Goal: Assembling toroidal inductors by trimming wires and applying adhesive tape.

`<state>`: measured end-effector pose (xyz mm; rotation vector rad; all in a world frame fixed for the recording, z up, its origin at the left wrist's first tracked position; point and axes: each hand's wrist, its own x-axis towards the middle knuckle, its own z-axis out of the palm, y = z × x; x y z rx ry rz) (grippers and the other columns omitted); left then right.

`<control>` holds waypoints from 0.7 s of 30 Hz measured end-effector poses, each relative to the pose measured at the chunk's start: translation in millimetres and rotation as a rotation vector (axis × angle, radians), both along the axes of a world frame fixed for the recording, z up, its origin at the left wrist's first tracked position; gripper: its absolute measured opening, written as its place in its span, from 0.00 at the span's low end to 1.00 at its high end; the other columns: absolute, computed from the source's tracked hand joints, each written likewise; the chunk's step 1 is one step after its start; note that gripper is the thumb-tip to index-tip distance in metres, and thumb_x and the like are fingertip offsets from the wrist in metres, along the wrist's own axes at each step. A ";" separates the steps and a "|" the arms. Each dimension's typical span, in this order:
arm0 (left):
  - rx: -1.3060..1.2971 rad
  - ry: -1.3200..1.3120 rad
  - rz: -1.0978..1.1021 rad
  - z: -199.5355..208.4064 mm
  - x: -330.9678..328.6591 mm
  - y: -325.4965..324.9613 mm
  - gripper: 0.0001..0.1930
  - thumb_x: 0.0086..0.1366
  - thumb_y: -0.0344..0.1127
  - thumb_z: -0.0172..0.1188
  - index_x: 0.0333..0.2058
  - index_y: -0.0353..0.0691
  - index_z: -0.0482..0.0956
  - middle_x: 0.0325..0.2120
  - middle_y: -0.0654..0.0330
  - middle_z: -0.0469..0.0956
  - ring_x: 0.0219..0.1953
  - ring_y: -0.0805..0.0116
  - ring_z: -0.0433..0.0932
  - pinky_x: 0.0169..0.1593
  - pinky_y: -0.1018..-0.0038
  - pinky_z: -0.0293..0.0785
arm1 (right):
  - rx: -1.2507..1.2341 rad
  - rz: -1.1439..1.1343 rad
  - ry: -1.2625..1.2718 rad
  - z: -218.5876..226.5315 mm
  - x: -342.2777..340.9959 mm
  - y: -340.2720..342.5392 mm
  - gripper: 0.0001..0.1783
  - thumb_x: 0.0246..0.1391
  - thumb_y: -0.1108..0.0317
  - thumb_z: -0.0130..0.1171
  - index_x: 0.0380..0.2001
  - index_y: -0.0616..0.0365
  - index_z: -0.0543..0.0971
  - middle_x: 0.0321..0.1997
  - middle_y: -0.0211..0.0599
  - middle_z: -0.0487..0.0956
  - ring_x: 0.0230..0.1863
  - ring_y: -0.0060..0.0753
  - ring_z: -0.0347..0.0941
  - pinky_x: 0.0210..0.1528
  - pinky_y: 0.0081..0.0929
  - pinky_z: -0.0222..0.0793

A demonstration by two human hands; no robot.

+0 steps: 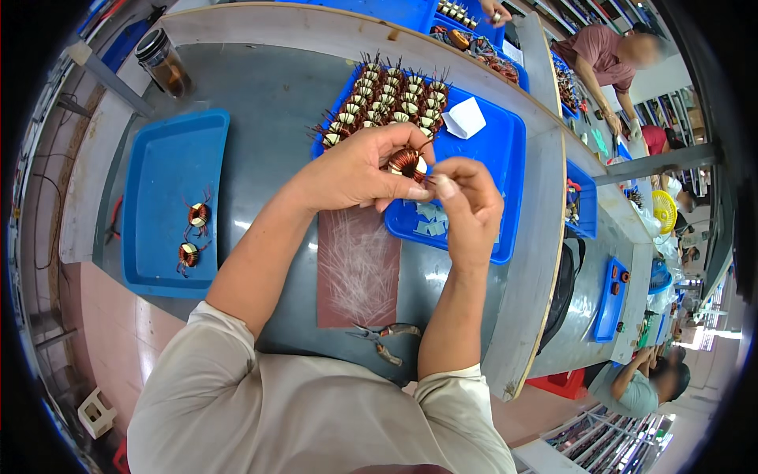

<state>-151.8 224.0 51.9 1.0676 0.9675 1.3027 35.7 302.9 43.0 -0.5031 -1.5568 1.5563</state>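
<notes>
One wire-wound ring (406,163) fills the gripping left hand (354,168); the right hand (472,204) pinches its lead (428,182).

Coil (406,163) showed copper-brown stripes against cream. One tray (166,182) was mid-blue, other tray (485,170) a deeper, brighter blue. Mat (358,284) was maroon, covered in pale crisscross scratches. Pliers (401,329) had handles of grey and perhaps orange, small in view. Tabletop (268,87) was grey-green.
</notes>
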 end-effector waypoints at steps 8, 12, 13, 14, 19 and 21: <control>-0.064 0.079 0.004 -2.8 6.8 3.2 0.22 0.60 0.27 0.73 0.51 0.37 0.74 0.32 0.67 0.77 0.19 0.84 0.71 0.21 0.86 0.66 | -0.014 0.117 -0.322 6.9 16.0 6.0 0.08 0.65 0.69 0.65 0.37 0.65 0.83 0.28 0.28 0.81 0.27 0.15 0.73 0.29 0.17 0.68; -0.087 0.103 -0.061 -6.1 5.1 3.4 0.23 0.59 0.25 0.73 0.52 0.38 0.74 0.37 0.66 0.77 0.22 0.85 0.72 0.23 0.85 0.67 | -0.033 0.186 -0.446 8.6 24.6 11.9 0.10 0.65 0.67 0.66 0.35 0.64 0.84 0.24 0.26 0.80 0.23 0.14 0.71 0.25 0.17 0.66; -0.086 0.122 -0.097 -6.8 5.7 4.0 0.24 0.59 0.24 0.73 0.53 0.38 0.75 0.40 0.66 0.78 0.24 0.86 0.72 0.24 0.85 0.68 | -0.049 0.152 -0.409 6.5 23.3 12.7 0.10 0.65 0.67 0.66 0.34 0.64 0.84 0.23 0.26 0.79 0.22 0.14 0.70 0.24 0.17 0.64; -0.089 0.123 -0.102 -7.0 7.6 4.6 0.24 0.59 0.24 0.73 0.53 0.38 0.75 0.40 0.66 0.78 0.24 0.86 0.72 0.24 0.85 0.68 | -0.065 0.117 -0.373 4.4 23.2 13.8 0.10 0.65 0.66 0.66 0.33 0.63 0.84 0.21 0.25 0.77 0.20 0.14 0.68 0.22 0.17 0.62; 0.103 0.384 0.034 -10.4 12.4 2.7 0.27 0.58 0.21 0.71 0.56 0.37 0.75 0.47 0.65 0.78 0.45 0.80 0.77 0.47 0.79 0.76 | -0.070 0.133 -0.407 0.6 23.5 18.7 0.10 0.65 0.66 0.66 0.33 0.63 0.84 0.19 0.23 0.75 0.20 0.13 0.66 0.22 0.17 0.60; 0.095 0.426 0.046 -9.5 13.5 3.7 0.26 0.57 0.21 0.71 0.55 0.36 0.75 0.47 0.66 0.78 0.47 0.78 0.77 0.50 0.78 0.76 | -0.097 0.143 -0.409 0.9 24.0 18.9 0.11 0.65 0.65 0.67 0.33 0.62 0.84 0.19 0.22 0.74 0.20 0.12 0.66 0.22 0.17 0.59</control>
